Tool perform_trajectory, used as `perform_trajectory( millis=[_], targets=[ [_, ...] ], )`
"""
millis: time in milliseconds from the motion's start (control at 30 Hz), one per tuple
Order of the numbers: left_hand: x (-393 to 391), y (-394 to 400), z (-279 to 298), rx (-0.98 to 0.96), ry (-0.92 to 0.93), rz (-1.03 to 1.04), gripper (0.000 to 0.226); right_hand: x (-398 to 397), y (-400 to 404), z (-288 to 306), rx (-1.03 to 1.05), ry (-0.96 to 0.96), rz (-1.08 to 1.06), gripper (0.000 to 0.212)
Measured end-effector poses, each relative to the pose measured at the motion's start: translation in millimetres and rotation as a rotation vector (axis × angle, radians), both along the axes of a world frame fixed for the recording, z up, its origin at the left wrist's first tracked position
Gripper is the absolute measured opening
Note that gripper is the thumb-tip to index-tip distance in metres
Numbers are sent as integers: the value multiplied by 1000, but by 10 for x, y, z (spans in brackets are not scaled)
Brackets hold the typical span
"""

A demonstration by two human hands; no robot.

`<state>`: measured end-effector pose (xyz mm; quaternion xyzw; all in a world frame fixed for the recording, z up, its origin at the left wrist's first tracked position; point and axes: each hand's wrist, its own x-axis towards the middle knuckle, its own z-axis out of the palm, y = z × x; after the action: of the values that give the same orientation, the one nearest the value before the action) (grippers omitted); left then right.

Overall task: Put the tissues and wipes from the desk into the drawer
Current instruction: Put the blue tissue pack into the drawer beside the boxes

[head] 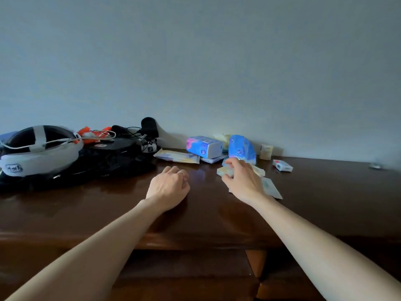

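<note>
Tissue and wipe packs lie at the back of the dark wooden desk. A blue and pink tissue pack stands by the wall, and a flat pale wipes pack lies left of it. A blue pack stands upright just beyond my right hand. That hand is closed on a small pale yellow pack that rests on the desk. A flat white packet lies partly under the same hand. My left hand rests on the desk, fingers curled, holding nothing. The open drawer shows below the desk's front edge.
A black bag with a white headset, cables and orange parts fills the desk's left side. A small red and white box and a pale small box sit at the right, near the wall. A small object lies far right.
</note>
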<state>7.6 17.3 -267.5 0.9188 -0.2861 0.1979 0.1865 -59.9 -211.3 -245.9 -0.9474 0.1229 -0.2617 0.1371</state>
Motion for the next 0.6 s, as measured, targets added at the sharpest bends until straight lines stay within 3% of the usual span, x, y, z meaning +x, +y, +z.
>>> perform_trajectory(
  millis=[100, 233, 333, 500, 600],
  targets=[
    [306, -47, -125, -31, 77, 24, 35, 757, 35, 123, 57, 84, -1, 66],
    [542, -51, -222, -114, 169, -110, 38, 1659, 28, 229, 49, 116, -92, 85],
    [604, -46, -222, -135, 183, -137, 40, 2100, -54, 179, 133, 143, -144, 80],
    [598, -18, -220, -178, 188, -136, 56, 2252, -148, 43, 167, 24, -126, 65],
    [563, -8, -196, -242, 199, -138, 84, 2068, -170, 141, 412, -119, 17, 65]
  ],
)
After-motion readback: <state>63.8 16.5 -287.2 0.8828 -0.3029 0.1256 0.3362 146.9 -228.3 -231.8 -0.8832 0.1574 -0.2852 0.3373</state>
